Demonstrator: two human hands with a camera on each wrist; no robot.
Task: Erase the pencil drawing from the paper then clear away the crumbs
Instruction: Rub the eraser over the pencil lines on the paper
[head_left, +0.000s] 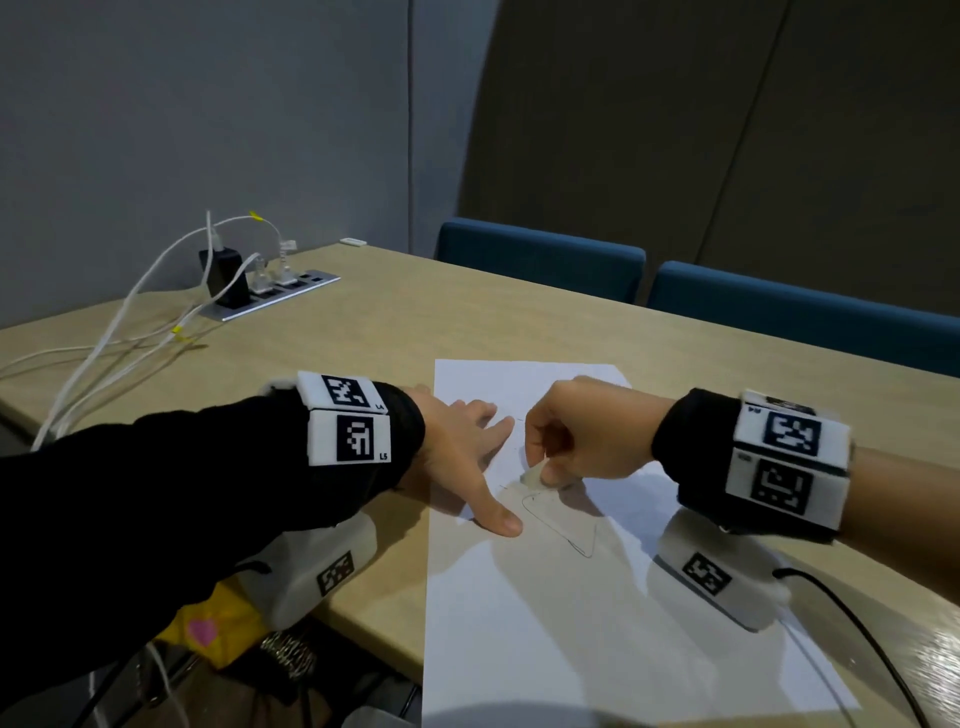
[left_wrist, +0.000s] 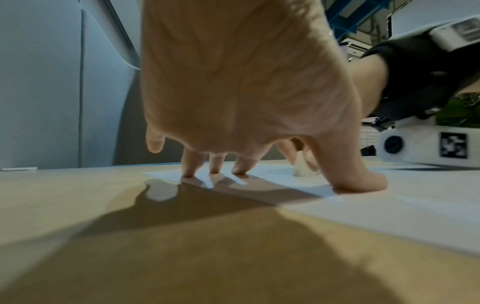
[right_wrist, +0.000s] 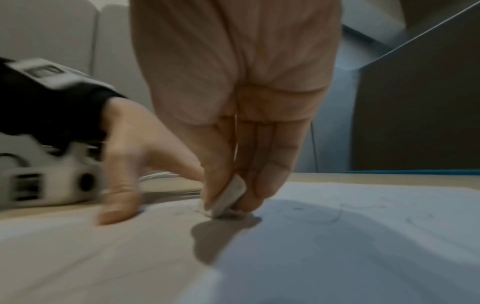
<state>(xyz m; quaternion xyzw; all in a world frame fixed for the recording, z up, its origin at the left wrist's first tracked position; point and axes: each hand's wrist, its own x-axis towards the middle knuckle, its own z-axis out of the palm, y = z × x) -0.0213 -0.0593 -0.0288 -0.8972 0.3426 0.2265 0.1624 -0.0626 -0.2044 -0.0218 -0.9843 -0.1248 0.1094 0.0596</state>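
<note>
From the head view, your left hand (head_left: 457, 447) lies spread with straight fingers on the paper (head_left: 545, 623), which sits on the table (head_left: 363, 322); your right hand (head_left: 576, 431) pinches the eraser (head_left: 532, 475) at the pencil drawing (head_left: 566, 525). The left wrist view shows fingertips (left_wrist: 240, 170) pressing the sheet. It is thin and likely to crease or slide, so pin it close. The right wrist view shows the small, probably soft eraser, held low.

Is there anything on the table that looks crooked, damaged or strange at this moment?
Nothing stands out. The paper lies flat, unwrinkled, held by the left hand; the right hand pinches the eraser on the pencil drawing. Its near corner seems to overhang the table edge slightly.
</note>
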